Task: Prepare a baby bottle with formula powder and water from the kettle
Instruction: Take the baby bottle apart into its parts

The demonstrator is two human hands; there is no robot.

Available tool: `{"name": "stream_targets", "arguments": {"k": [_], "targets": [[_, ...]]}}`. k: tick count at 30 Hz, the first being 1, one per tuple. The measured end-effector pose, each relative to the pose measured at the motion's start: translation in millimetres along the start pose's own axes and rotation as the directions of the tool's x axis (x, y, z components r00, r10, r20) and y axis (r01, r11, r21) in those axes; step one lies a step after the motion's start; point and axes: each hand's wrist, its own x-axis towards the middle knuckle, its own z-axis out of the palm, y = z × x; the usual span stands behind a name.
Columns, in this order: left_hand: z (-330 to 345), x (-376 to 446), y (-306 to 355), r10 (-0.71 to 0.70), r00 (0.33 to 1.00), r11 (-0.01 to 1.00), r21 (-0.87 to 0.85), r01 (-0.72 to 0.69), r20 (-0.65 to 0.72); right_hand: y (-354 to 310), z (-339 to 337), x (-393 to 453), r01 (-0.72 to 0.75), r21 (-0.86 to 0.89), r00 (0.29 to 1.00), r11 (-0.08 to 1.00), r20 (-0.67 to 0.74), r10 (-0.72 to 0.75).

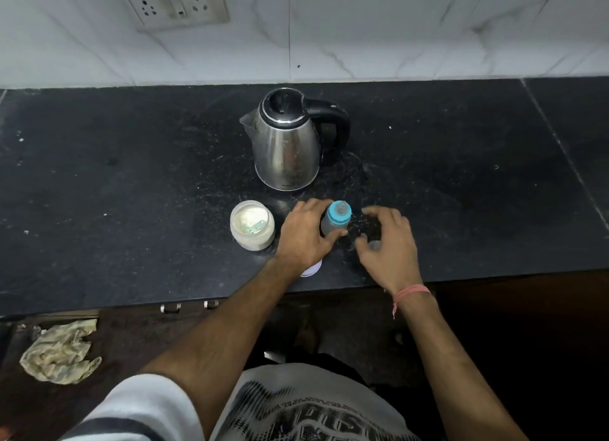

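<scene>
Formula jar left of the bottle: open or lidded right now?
Open. The formula jar has no lid on: powder and a scoop show through its mouth. A white lid-like disc lies partly hidden under the left wrist.

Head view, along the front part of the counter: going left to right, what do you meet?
Open formula jar → left hand gripping the baby bottle → right hand, curled just right of the bottle. The kettle stands farther back.

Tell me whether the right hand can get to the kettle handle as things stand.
Probably yes. The kettle stands behind the baby bottle, its handle turned to the right side, and nothing lies between it and the right hand, which looks open and empty.
</scene>
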Motion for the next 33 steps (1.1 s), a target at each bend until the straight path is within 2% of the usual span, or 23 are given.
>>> {"name": "stream_targets", "arguments": {"k": [3,6,8,11,15,23,27,31,33], "targets": [[4.0,-1.3,-1.0,-0.009,1.0,1.0,-0.02,0.009,-0.012,-21.7,3.6,11.3,0.096,0.006,0.995,0.995,-0.02,-0.095],[8.9,-1.8,-5.5,-0.006,1.0,0.999,-0.031,0.006,-0.02,-30.1,12.3,26.4,0.126,-0.126,0.99,0.984,0.077,-0.117],[10.4,-2.5,-7.0,-0.008,1.0,0.999,-0.04,0.008,-0.017,-30.9,15.1,31.4,0.146,-0.171,0.987,0.974,0.089,-0.132],[9.7,-0.8,-9.5,0.009,1.0,0.999,-0.044,-0.009,0.002,-31.0,14.3,34.8,0.188,-0.193,0.981,0.963,0.074,-0.177],[11.5,2.1,-14.1,0.032,0.999,0.998,-0.058,-0.031,0.012,-32.4,8.5,40.6,0.215,-0.188,0.973,0.958,0.12,-0.195],[15.5,7.6,-23.4,0.024,0.998,0.999,-0.045,-0.022,0.049,-30.6,-7.9,55.9,0.305,-0.16,0.923,0.939,0.295,-0.249],[14.8,8.7,-23.4,0.033,0.999,0.999,-0.02,-0.032,0.043,-37.3,-17.3,62.4,0.282,-0.169,0.891,0.945,0.411,-0.192],[11.0,7.1,-20.7,0.046,0.998,0.998,-0.053,-0.044,0.044,-51.7,-16.5,63.4,0.247,-0.267,0.924,0.931,0.354,-0.144],[9.6,6.7,-19.1,0.043,0.998,0.998,-0.05,-0.041,0.04,-57.4,-17.4,63.7,0.289,-0.309,0.923,0.906,0.343,-0.178]]}}
